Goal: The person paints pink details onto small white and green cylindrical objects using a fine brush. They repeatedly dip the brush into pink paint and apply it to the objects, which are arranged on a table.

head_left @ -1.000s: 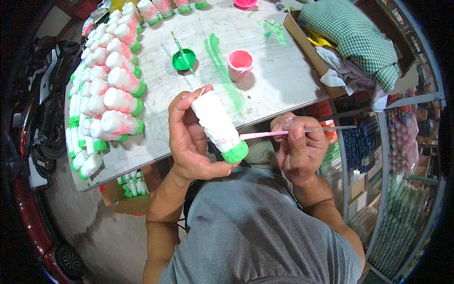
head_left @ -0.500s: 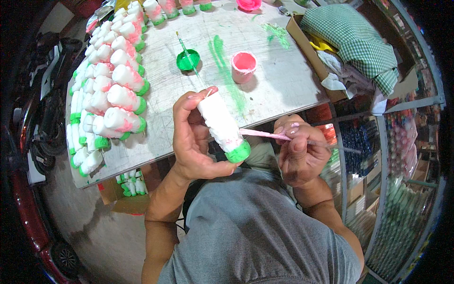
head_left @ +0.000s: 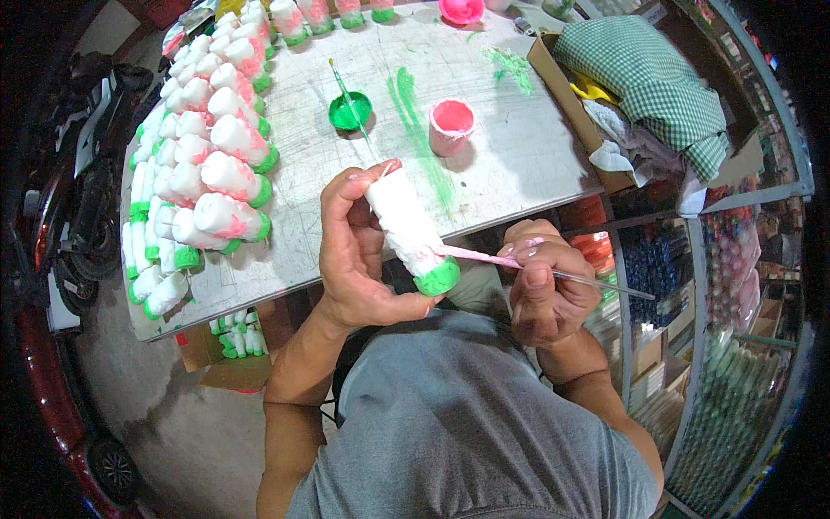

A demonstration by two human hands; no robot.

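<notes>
A white candle [head_left: 401,216] with a wick and a green-painted base is held tilted by its two ends in my left hand [head_left: 352,242], thumb under the base and fingers at the wick end. My right hand [head_left: 551,285] pinches a thin paintbrush [head_left: 484,257] smeared with pink. Its tip touches the candle just above the green band, where a little pink shows. Beyond them on the table stand a cup of pink paint [head_left: 452,127] and a small green paint dish [head_left: 349,112] with another brush [head_left: 338,80] lying across it.
Rows of painted candles [head_left: 226,173] cover the left of the white table [head_left: 298,190]. A cardboard box [head_left: 571,99] with cloths, one checked green [head_left: 644,73], sits at the right. Below the left edge is an open box of candles [head_left: 238,342]; shelves [head_left: 692,251] line the right.
The brush tip has moved slightly down and right along the candle, and the right hand has steadied from a blur. The left hand still holds the candle in nearly the same pose.
</notes>
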